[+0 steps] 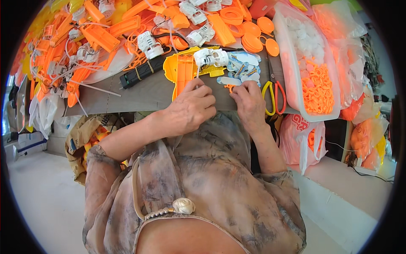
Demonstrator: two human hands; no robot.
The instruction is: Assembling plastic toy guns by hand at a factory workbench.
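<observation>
A yellow toy-gun shell half (170,70) lies on the table with an orange inner piece (185,67) in it. Across its top right rests a white mechanism unit (211,57) with dark wires. My left hand (192,106) is closed over the shell's lower right side, its fingertips pinched at a thin white tube (198,72) below the unit. To its right my right hand (250,103) is closed, thumb and forefinger at a small orange ring-like piece (230,87). Blue printed stickers (243,65) lie loose just beyond those fingers.
Scissors (275,91) with yellow and red handles lie right of my right hand, beside a clear bin (334,111) of small orange rings and clear discs. A black bar (141,73) lies left. Orange parts (99,36) and white units pile up behind. Orange discs (251,42) sit at the back.
</observation>
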